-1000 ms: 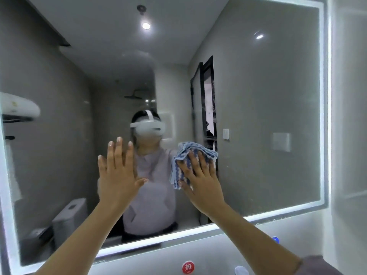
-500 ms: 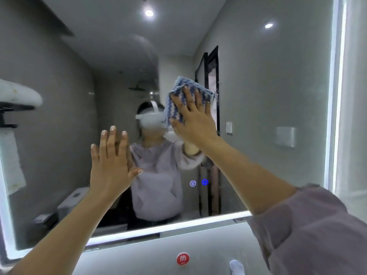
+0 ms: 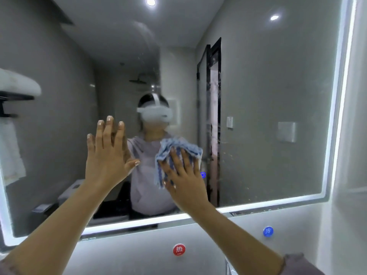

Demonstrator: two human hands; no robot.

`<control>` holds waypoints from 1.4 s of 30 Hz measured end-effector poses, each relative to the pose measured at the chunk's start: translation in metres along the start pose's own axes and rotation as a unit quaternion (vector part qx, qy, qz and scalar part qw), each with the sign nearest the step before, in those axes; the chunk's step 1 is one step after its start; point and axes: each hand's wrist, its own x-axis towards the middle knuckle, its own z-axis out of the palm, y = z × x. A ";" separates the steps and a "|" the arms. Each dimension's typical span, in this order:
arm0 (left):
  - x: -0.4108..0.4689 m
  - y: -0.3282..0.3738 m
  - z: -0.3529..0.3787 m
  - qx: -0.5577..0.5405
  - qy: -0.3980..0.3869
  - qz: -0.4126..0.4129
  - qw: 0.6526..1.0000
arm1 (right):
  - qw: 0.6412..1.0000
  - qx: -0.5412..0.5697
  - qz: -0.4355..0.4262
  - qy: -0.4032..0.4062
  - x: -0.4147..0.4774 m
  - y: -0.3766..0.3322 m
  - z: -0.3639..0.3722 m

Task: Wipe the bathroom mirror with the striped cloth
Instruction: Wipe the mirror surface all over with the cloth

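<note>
The bathroom mirror [image 3: 268,80] fills most of the head view, edged by a lit white strip. My right hand [image 3: 183,178] presses the blue-and-white striped cloth [image 3: 178,150] flat against the glass, low and near the middle. The cloth bunches above and to the left of my fingers. My left hand [image 3: 108,153] lies flat on the mirror to the left, fingers together and pointing up, holding nothing. Streaks and droplets show on the glass to the right of the cloth.
Below the mirror the wall carries a red round hot-water label [image 3: 179,249] and a blue round cold-water label [image 3: 268,231]. A small blue touch light [image 3: 203,175] glows on the glass beside my right hand. A white wall [image 3: 355,135] runs along the mirror's right edge.
My right hand has swept the cloth up the glass and back down to the lower middle. My left hand has stayed flat on the mirror.
</note>
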 end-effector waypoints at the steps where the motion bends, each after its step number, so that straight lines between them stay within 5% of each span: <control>1: 0.000 0.000 0.000 -0.001 -0.002 -0.001 1.000 | 1.000 -0.008 -0.011 -0.005 -0.016 -0.004 0.007; 11: 0.001 -0.004 0.005 -0.016 0.002 0.012 1.000 | 0.995 -0.042 -0.050 -0.081 -0.020 0.012 -0.013; 20: 0.002 -0.006 0.012 -0.029 0.008 0.017 0.999 | 0.990 0.022 0.135 -0.038 0.088 0.045 -0.068; 28: 0.003 -0.007 0.016 -0.030 0.021 0.024 0.999 | 0.994 -0.004 0.112 0.006 -0.012 -0.012 0.002; 34: 0.003 -0.007 0.018 -0.043 0.026 0.023 0.998 | 0.994 -0.002 0.102 -0.046 -0.068 -0.025 0.021; 38: 0.003 -0.006 0.015 -0.030 0.015 0.017 0.999 | 0.996 -0.025 0.070 -0.043 -0.029 -0.001 0.003; 42: 0.002 -0.004 0.012 -0.031 0.019 0.020 0.999 | 0.991 0.010 0.131 0.006 0.047 0.029 -0.027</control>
